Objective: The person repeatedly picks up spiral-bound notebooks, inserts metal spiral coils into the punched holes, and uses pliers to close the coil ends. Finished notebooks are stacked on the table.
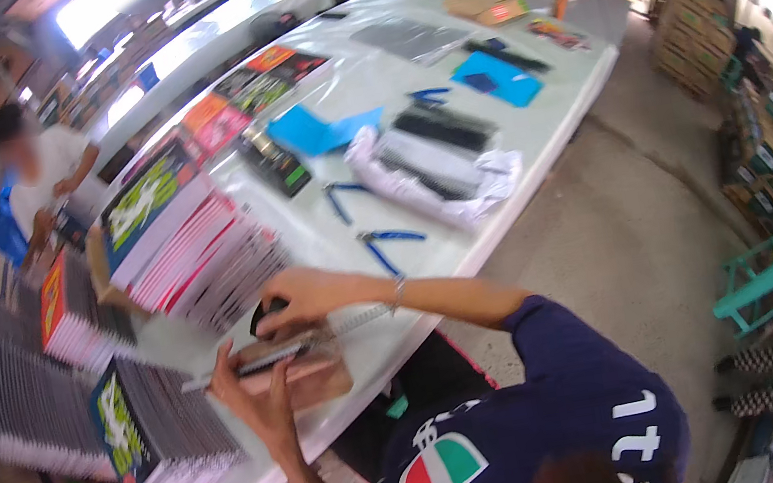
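My left hand (254,394) grips a thin notebook (269,360), seen nearly edge-on, with thumb and fingers on either side. From the notebook's right end a thin spiral binding coil (359,320) stretches toward my right wrist. My right hand (304,295) is bent over a small black object (269,318) just behind the notebook; its fingers are curled, and I cannot make out whether they grip it. Beneath both lies a brown board (323,381) near the table's front edge. Two blue-handled pliers (391,237) (336,199) lie beyond my right forearm.
Tall stacks of notebooks (194,242) (167,418) (22,400) stand to the left. White cloth with black coils (440,162), blue sheets (314,132) and printed covers (274,75) lie across the white table (533,142). Another person (58,177) works at far left. A green stool (757,284) stands right.
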Demonstrator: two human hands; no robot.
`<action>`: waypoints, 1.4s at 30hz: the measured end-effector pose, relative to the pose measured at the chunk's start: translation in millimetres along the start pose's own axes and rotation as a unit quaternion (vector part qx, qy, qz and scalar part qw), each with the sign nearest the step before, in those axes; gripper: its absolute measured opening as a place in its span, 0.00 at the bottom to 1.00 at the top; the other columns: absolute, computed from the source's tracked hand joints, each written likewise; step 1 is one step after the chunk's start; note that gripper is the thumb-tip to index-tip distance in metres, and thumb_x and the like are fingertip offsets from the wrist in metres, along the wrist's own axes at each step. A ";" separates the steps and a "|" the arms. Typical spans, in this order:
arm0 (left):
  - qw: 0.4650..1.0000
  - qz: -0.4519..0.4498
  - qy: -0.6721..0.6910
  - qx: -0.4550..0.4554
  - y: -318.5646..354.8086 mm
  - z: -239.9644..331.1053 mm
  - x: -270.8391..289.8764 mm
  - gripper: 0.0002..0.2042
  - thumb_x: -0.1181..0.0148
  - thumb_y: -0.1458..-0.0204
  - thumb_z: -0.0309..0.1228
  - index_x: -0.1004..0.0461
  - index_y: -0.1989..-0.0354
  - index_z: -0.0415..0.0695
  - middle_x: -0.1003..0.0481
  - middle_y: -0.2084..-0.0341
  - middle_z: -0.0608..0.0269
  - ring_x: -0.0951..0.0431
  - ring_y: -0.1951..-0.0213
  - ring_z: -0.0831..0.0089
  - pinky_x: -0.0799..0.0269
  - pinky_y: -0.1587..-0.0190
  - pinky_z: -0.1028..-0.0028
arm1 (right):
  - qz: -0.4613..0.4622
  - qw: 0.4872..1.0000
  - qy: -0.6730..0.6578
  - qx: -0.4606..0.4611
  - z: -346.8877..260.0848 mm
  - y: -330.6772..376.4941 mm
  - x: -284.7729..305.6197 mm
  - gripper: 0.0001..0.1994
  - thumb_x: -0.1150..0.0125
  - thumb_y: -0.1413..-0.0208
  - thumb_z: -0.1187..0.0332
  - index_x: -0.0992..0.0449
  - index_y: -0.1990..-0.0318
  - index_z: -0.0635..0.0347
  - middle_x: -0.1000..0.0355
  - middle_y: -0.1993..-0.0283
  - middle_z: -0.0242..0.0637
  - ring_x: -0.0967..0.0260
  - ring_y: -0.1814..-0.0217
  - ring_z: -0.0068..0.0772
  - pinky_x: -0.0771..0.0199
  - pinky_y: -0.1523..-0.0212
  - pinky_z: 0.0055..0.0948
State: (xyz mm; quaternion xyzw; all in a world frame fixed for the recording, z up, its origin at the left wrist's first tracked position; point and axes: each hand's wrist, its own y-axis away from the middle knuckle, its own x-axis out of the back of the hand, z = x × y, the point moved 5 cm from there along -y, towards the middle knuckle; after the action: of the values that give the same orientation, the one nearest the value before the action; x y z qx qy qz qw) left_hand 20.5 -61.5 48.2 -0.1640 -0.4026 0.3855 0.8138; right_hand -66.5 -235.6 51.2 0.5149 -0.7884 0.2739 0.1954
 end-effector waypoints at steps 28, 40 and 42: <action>0.995 0.082 0.050 0.027 -11.2 -77.6 31.9 0.33 0.22 0.62 0.42 0.31 0.48 0.41 0.37 0.46 0.47 0.40 0.41 0.54 0.42 0.39 0.60 | -0.102 0.994 -0.030 -0.002 -10.7 -47.2 -1.7 0.30 0.40 0.46 0.38 0.21 0.69 0.64 0.25 0.72 0.45 0.33 0.73 0.38 0.29 0.66 0.36; 0.919 0.060 0.380 0.088 -15.4 -80.6 25.3 0.34 0.33 0.48 0.30 0.44 0.34 0.46 0.30 0.52 0.57 0.30 0.50 0.71 0.35 0.45 0.72 | -0.128 0.991 0.048 0.012 26.3 -65.7 -11.4 0.33 0.40 0.48 0.35 0.21 0.69 0.66 0.24 0.69 0.52 0.23 0.63 0.40 0.23 0.58 0.37; 0.916 0.051 0.383 0.109 -15.5 -85.0 21.0 0.33 0.34 0.46 0.29 0.44 0.34 0.46 0.32 0.49 0.56 0.32 0.48 0.71 0.36 0.43 0.71 | -0.161 0.875 0.456 -0.003 46.2 -75.7 -18.5 0.36 0.43 0.47 0.32 0.24 0.73 0.66 0.26 0.73 0.44 0.24 0.65 0.31 0.24 0.62 0.35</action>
State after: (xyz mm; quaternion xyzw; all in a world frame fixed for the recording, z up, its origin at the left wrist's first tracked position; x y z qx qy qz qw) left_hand 102.6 -51.9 15.4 -0.2301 -0.0066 0.3751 0.8980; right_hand 9.2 -275.9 22.0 0.4518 -0.5190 0.4407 0.5764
